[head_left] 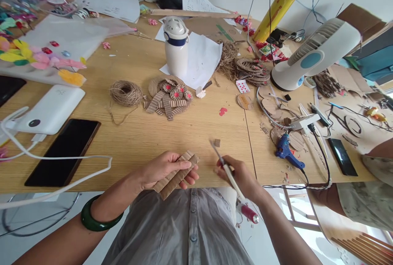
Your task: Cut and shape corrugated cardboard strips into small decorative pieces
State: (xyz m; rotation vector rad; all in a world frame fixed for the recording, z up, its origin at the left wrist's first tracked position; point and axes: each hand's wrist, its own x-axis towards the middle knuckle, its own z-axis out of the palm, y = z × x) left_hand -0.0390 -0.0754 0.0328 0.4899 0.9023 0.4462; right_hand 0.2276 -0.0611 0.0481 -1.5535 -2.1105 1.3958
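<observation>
My left hand (172,168) is closed on a piece of corrugated cardboard (176,179), folded or doubled, pinched between thumb and fingers above my lap at the table edge. In my right hand (239,177) is a knife (231,181) with a pale handle, its slightly blurred blade pointing up and left, apart from the cardboard. A small brown cardboard square (217,143) lies on the table by the blade tip. Farther back sits a cardboard decoration (167,98) with strips and red-centred corrugated flowers, next to a coil of twine (125,93).
A white bottle (176,52) stands behind the decoration. To the right are a blue glue gun (288,152), its cable, a white fan (313,52) and a co-worker's arm (379,150). A phone (63,152), power bank (52,109) and white cable lie left.
</observation>
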